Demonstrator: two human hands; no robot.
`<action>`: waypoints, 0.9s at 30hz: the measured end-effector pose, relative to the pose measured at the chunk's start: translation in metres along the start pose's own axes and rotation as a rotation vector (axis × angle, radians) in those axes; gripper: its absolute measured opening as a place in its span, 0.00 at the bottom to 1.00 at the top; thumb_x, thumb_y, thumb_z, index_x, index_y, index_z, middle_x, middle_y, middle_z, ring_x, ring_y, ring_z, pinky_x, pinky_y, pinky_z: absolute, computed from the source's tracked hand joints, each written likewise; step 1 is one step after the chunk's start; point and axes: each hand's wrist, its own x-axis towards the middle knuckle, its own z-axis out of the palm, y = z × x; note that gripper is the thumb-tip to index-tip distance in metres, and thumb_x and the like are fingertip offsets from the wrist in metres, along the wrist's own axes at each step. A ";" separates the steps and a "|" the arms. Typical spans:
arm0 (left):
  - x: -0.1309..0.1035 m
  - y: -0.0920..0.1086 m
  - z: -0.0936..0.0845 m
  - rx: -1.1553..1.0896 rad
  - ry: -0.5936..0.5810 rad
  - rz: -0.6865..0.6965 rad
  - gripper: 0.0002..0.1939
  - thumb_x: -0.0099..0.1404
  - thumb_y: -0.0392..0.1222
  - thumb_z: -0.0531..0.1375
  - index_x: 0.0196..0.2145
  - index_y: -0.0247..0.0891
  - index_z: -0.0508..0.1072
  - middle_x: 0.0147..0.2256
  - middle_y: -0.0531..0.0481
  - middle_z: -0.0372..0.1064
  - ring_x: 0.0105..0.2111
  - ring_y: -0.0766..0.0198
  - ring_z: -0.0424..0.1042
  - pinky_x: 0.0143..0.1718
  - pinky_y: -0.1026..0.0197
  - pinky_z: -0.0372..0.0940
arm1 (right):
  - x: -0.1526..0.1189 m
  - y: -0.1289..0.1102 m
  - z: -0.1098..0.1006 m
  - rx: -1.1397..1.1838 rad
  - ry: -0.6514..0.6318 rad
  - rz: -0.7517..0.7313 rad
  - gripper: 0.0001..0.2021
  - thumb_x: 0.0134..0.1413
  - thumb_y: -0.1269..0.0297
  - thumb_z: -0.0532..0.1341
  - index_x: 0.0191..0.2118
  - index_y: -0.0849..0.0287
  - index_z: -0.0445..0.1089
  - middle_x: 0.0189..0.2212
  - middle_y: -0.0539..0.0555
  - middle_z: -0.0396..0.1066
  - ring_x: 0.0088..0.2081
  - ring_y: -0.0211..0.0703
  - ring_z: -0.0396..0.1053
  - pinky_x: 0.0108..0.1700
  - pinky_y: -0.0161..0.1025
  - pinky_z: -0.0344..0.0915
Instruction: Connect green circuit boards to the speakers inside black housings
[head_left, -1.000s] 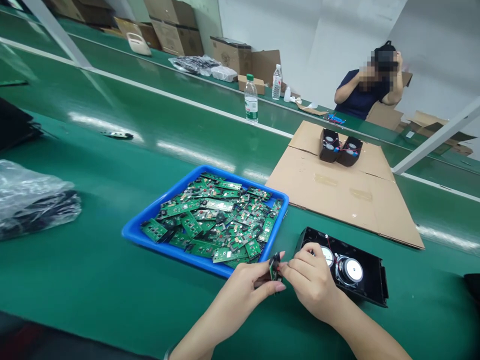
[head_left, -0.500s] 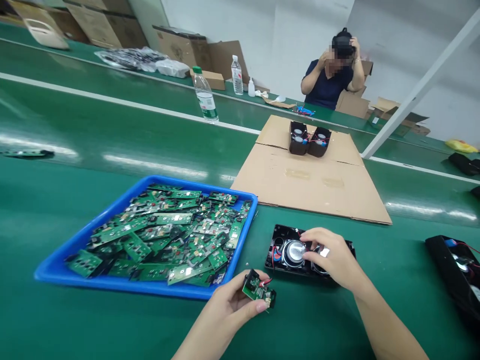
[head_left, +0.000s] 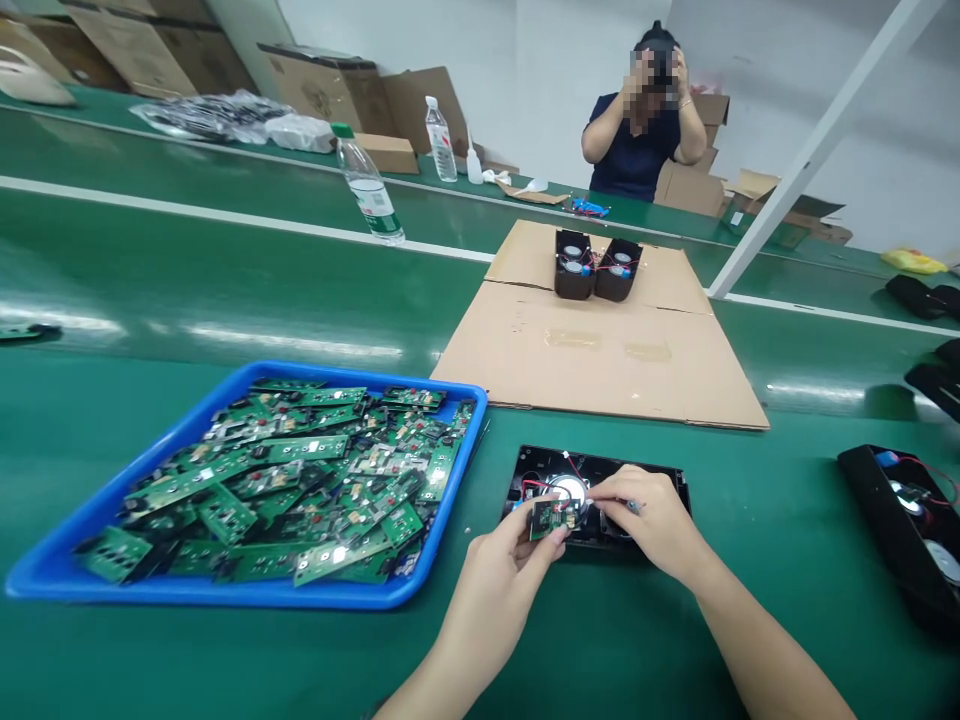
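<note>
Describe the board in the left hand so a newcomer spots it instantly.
Start at the big blue tray of green boards. To its right, by the open black speaker housing, is the person's left hand, pinching a small circuit board. Unlike the tray's jumbled boards, this one is held up singly between thumb and fingers.

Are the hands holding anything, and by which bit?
The left hand holds a small circuit board by its left end and lower edge. The right hand is close beside it; whether it pinches anything can't be told.
</note>
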 end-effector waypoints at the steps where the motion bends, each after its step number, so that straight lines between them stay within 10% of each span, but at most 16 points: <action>1: 0.001 -0.001 0.000 0.008 0.004 0.005 0.18 0.56 0.46 0.58 0.42 0.36 0.71 0.37 0.48 0.77 0.38 0.54 0.76 0.41 0.55 0.72 | 0.001 0.001 -0.001 -0.004 -0.027 0.011 0.10 0.53 0.76 0.58 0.31 0.56 0.75 0.29 0.51 0.75 0.34 0.40 0.71 0.36 0.36 0.67; 6: 0.004 -0.004 -0.001 0.048 -0.001 0.029 0.15 0.55 0.45 0.57 0.39 0.35 0.72 0.37 0.46 0.77 0.39 0.52 0.75 0.41 0.55 0.72 | 0.000 -0.001 -0.001 0.001 -0.075 0.138 0.07 0.48 0.78 0.61 0.29 0.59 0.73 0.27 0.49 0.72 0.27 0.36 0.67 0.29 0.32 0.65; 21: 0.007 0.002 -0.001 0.308 -0.051 0.141 0.10 0.58 0.43 0.55 0.33 0.37 0.73 0.28 0.49 0.76 0.30 0.56 0.75 0.30 0.61 0.68 | -0.009 -0.015 0.021 -0.572 0.076 -0.427 0.14 0.59 0.77 0.50 0.27 0.64 0.69 0.23 0.54 0.67 0.25 0.40 0.57 0.26 0.37 0.57; 27: 0.005 0.003 -0.001 0.299 -0.086 0.200 0.12 0.59 0.40 0.54 0.36 0.39 0.76 0.31 0.51 0.77 0.30 0.58 0.74 0.32 0.63 0.68 | -0.007 -0.012 0.018 -0.456 0.028 -0.272 0.09 0.61 0.72 0.52 0.37 0.64 0.69 0.24 0.53 0.67 0.25 0.39 0.60 0.26 0.35 0.60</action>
